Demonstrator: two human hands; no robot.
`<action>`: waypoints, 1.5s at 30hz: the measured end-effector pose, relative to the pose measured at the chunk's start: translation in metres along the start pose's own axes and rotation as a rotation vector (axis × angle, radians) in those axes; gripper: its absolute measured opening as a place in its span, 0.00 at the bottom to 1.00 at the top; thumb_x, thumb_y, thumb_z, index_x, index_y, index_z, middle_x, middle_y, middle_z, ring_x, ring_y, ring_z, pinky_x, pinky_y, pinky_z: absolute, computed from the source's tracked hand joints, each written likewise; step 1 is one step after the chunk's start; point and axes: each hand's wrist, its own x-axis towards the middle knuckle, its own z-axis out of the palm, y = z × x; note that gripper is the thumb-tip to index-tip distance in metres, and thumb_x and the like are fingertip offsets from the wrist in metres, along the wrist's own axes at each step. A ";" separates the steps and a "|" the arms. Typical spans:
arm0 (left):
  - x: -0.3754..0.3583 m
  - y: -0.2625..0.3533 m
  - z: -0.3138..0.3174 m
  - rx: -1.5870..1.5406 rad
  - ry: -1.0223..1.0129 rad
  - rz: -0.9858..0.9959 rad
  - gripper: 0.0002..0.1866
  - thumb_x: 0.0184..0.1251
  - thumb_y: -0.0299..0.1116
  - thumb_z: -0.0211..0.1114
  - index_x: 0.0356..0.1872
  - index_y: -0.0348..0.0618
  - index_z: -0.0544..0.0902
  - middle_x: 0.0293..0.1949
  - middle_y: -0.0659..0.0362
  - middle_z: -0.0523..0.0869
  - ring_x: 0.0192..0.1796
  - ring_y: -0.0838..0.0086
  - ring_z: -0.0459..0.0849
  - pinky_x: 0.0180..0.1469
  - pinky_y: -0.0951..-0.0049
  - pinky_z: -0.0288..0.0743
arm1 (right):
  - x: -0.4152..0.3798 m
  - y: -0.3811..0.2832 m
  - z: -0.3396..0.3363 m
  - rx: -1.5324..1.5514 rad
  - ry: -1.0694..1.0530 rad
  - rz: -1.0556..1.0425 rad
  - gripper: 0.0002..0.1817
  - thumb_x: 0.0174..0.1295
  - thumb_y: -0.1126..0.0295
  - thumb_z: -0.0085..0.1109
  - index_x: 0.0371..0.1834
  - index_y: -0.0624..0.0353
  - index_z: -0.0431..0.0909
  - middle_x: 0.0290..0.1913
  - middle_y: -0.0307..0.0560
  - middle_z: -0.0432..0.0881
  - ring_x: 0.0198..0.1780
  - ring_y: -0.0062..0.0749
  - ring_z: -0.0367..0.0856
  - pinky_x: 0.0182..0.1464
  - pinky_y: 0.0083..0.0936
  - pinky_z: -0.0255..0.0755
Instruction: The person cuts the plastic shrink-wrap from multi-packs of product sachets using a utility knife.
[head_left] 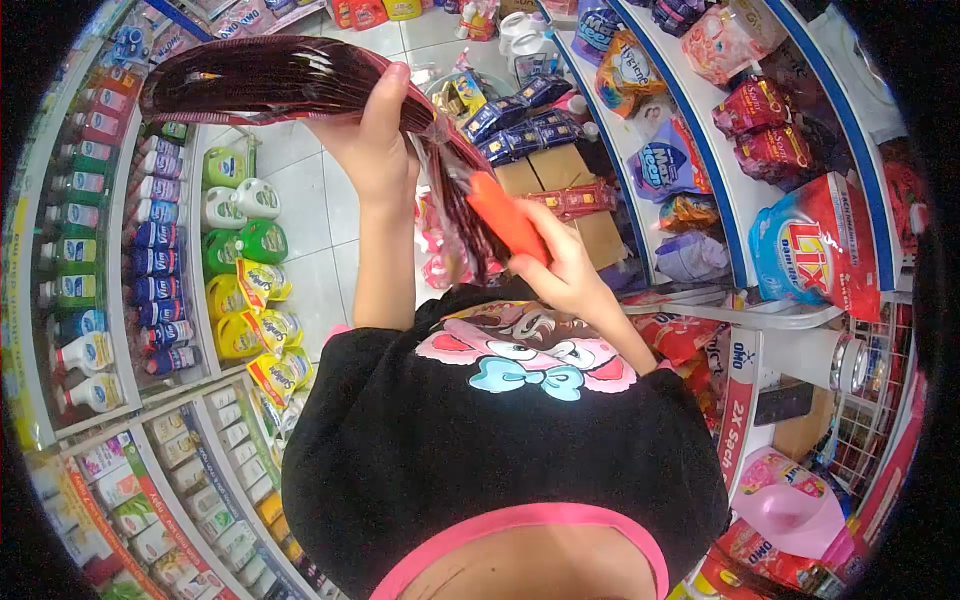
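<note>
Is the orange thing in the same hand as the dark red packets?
No, the orange tool is in the right hand, while the left hand holds up the stack of dark red packets.

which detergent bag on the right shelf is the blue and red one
The large Lix bag, at the near end of the shelf. It has a blue top and red bottom; the bags farther along are dark red or pink.
</note>
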 end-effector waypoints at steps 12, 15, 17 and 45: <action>-0.004 0.008 -0.007 0.115 -0.144 0.121 0.20 0.39 0.14 0.59 0.35 0.40 0.62 0.26 0.62 0.72 0.27 0.82 0.71 0.32 0.83 0.66 | 0.007 -0.004 0.005 0.095 0.025 0.113 0.20 0.50 0.68 0.49 0.44 0.68 0.62 0.36 0.50 0.72 0.38 0.28 0.71 0.40 0.23 0.63; -0.004 0.008 -0.004 0.086 -0.123 0.128 0.20 0.40 0.14 0.59 0.35 0.39 0.62 0.25 0.62 0.72 0.26 0.82 0.71 0.32 0.83 0.66 | 0.005 -0.002 0.004 0.101 -0.013 0.112 0.20 0.51 0.68 0.49 0.45 0.68 0.62 0.36 0.50 0.72 0.39 0.28 0.70 0.41 0.21 0.63; -0.005 0.011 -0.003 0.065 -0.089 0.123 0.19 0.40 0.14 0.58 0.34 0.39 0.62 0.25 0.61 0.72 0.26 0.81 0.71 0.31 0.83 0.66 | 0.004 -0.003 0.004 0.122 -0.029 0.091 0.21 0.51 0.67 0.49 0.46 0.68 0.61 0.38 0.50 0.71 0.39 0.27 0.69 0.42 0.21 0.62; -0.010 0.010 -0.003 0.162 -0.148 0.145 0.15 0.40 0.14 0.58 0.30 0.37 0.65 0.22 0.59 0.74 0.22 0.80 0.72 0.26 0.82 0.68 | 0.005 -0.009 0.006 0.243 -0.026 0.197 0.17 0.54 0.65 0.45 0.43 0.66 0.64 0.30 0.42 0.69 0.33 0.19 0.65 0.35 0.18 0.62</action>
